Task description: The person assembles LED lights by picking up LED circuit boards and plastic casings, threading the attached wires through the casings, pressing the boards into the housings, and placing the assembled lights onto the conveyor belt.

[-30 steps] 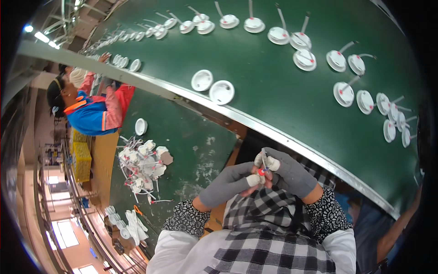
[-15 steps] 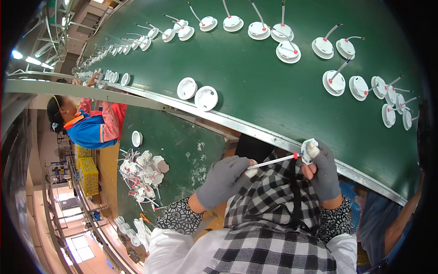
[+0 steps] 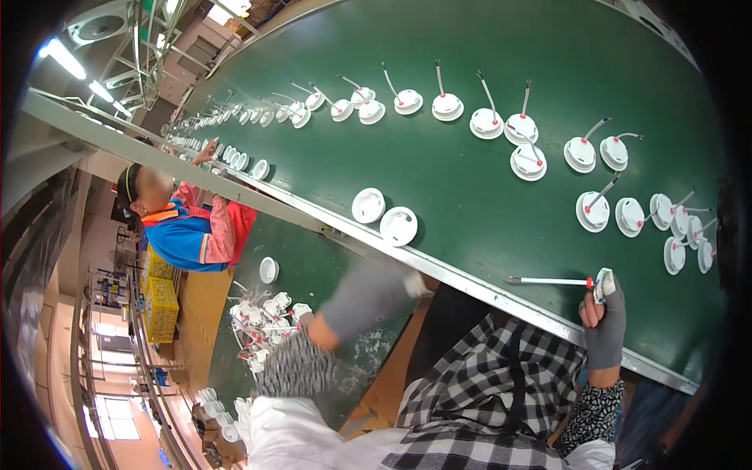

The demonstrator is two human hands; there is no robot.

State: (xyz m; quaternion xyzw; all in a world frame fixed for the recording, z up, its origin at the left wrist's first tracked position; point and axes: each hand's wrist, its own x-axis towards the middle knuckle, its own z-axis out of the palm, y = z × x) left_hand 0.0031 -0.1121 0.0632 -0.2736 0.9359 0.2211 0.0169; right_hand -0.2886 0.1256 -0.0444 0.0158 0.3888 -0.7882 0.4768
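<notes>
My right hand [image 3: 605,333], in a grey fingertip-less glove, is closed on a small white plastic cap [image 3: 604,285] over the green conveyor belt. From the cap a white cable [image 3: 548,280] with a red collar sticks out to the left, its far end free. My left hand [image 3: 368,298], gloved in the same grey, is smeared by motion beside the belt's metal edge; its fingers cannot be made out. Just beyond it on the belt lie two round white housings [image 3: 399,225] [image 3: 368,205], open side up.
Rows of white round fittings with upright cables [image 3: 447,106] stand along the belt [image 3: 478,204]. A green side table [image 3: 368,352] at left carries a heap of white caps with cables [image 3: 270,317] and a single white housing [image 3: 269,270]. Farther left, a co-worker [image 3: 188,235] sits near yellow crates [image 3: 160,309].
My left hand has let go of the cable and moved away from it, toward the belt's edge. My right hand still holds the cap, now over the belt. The whole view has shifted.
</notes>
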